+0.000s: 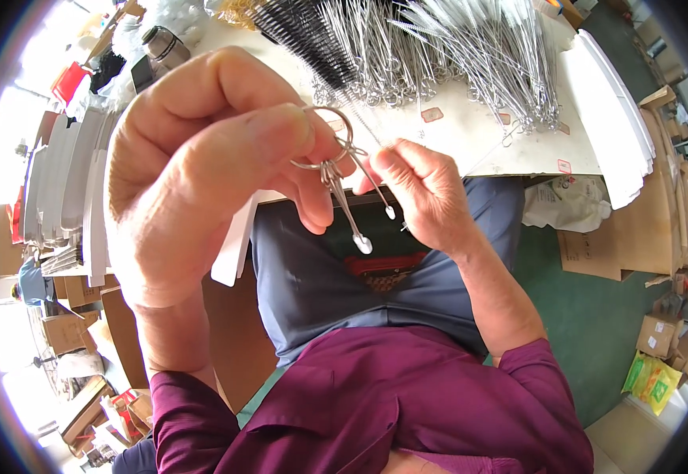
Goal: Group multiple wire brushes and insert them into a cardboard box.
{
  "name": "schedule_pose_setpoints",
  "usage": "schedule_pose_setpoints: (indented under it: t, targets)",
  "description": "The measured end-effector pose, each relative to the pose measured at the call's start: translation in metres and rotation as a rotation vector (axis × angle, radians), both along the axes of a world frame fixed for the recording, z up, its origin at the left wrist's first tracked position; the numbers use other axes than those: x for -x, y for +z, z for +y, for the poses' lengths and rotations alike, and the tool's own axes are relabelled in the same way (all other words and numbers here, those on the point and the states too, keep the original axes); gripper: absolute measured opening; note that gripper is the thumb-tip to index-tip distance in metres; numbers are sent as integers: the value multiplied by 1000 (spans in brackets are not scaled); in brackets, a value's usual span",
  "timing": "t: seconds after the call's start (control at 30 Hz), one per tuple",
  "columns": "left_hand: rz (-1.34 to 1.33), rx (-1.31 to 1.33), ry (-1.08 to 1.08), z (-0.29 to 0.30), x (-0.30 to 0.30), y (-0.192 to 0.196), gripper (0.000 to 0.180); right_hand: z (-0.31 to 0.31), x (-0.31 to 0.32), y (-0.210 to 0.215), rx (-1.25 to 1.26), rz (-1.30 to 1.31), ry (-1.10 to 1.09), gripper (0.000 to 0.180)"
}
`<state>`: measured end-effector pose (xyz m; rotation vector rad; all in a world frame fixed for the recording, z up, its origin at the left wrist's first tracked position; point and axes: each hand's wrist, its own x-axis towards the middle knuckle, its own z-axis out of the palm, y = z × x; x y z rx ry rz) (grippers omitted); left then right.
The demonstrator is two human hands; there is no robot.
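Close in front of me, my left hand (201,166) pinches a thin metal ring (349,126) between thumb and forefinger. Several looped wire stems hang from the ring, and at least two end in white tips (363,245). To its right, my right hand (431,193) is closed, thumb against fingers, on a thin wire brush (369,122). Fine bristles show above those fingers; how far the brush runs inside the hand is hidden. One wire stem reaches from the ring toward the right hand, so I cannot tell whether this brush is threaded on.
Across the white table (470,142) lie black-bristled brushes (304,39), silver wire brushes (387,59) and white-bristled brushes (510,63) in piles. White sheets (608,110) stand at the right edge, above a plastic bag (569,201) and cardboard (620,237). A flask (166,47) stands back left.
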<state>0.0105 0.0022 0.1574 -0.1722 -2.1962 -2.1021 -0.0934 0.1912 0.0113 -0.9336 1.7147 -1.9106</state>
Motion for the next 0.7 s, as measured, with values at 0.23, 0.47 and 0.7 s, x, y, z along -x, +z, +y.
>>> schedule_pose_setpoints:
  t: [0.23,0.47,0.7]
  targets:
    - [7,4,62,4,1,2,19,1,12,-4,62,122,-297,31]
    - [28,-12,5,7,3,-1,19,-19,4,12,128,104,-27,28]
    - [16,31,42,3,3,-5,21,-19,-10,2,33,-138,220,30]
